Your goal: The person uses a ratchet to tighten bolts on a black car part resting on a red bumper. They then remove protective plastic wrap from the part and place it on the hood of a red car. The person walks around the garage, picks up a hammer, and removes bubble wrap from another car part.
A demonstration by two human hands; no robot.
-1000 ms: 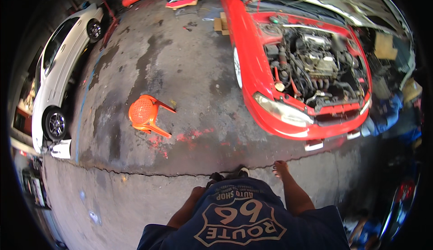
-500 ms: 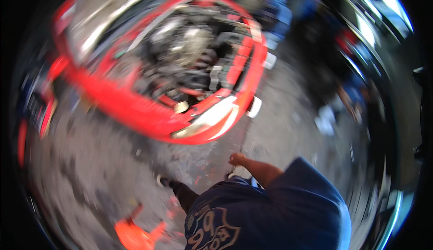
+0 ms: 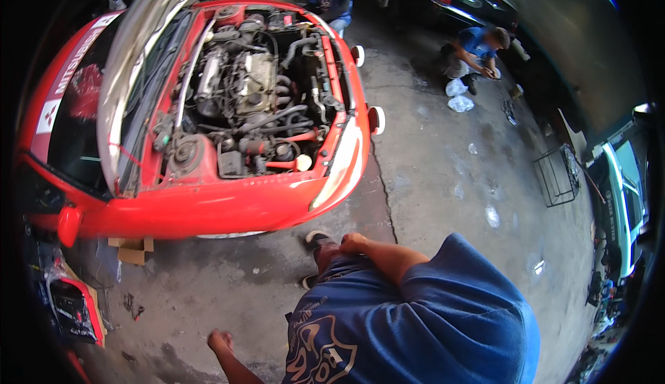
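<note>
Plainly, the red car [image 3: 242, 204] stands ahead and leftward, its hood [image 3: 121, 107] raised; the engine [image 3: 256, 83] lies exposed; a cardboard box [image 3: 131, 249] sits alongside; the right hand [image 3: 353, 243] is nearer the car than the left hand [image 3: 221, 341]; both look curled, though I cannot tell whether either grasps anything.

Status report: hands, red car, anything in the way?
Left hand, right hand both apart from red car, grips unclear. Hood raised, engine exposed. Possible obstacle: cardboard box on floor by car.
</note>
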